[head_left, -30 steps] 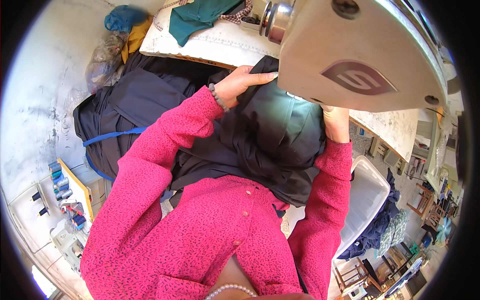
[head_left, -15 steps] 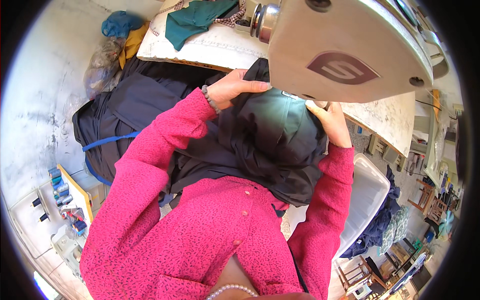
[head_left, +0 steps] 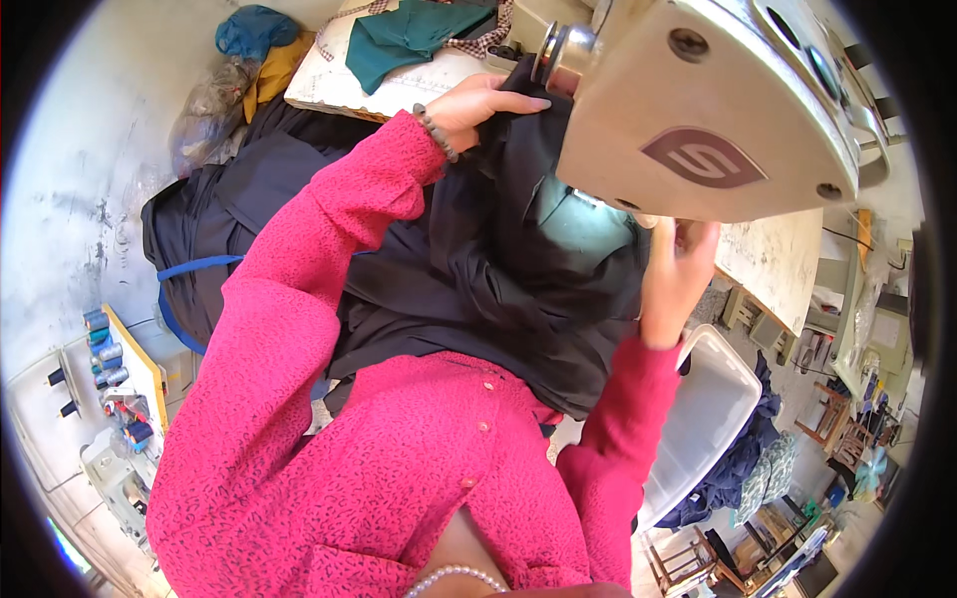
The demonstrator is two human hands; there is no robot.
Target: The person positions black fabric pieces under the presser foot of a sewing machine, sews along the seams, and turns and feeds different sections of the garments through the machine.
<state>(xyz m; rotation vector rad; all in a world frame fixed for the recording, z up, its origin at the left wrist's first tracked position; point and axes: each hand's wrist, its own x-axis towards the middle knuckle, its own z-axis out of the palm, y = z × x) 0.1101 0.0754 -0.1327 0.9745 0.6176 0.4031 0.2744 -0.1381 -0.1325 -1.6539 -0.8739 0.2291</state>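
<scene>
Head view: left fingers pinch black cloth running lapward; right fingers' grip unclear.

The sewing machine head, cut off at the top edge, hides part of the right grip.

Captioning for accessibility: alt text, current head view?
A person's left hand pinches black fabric beside a sewing machine head; the right hand, partly hidden, is at the machine's lower edge. The fabric spreads in front of a pink patterned top; a green cloth lies on a white table.
</scene>
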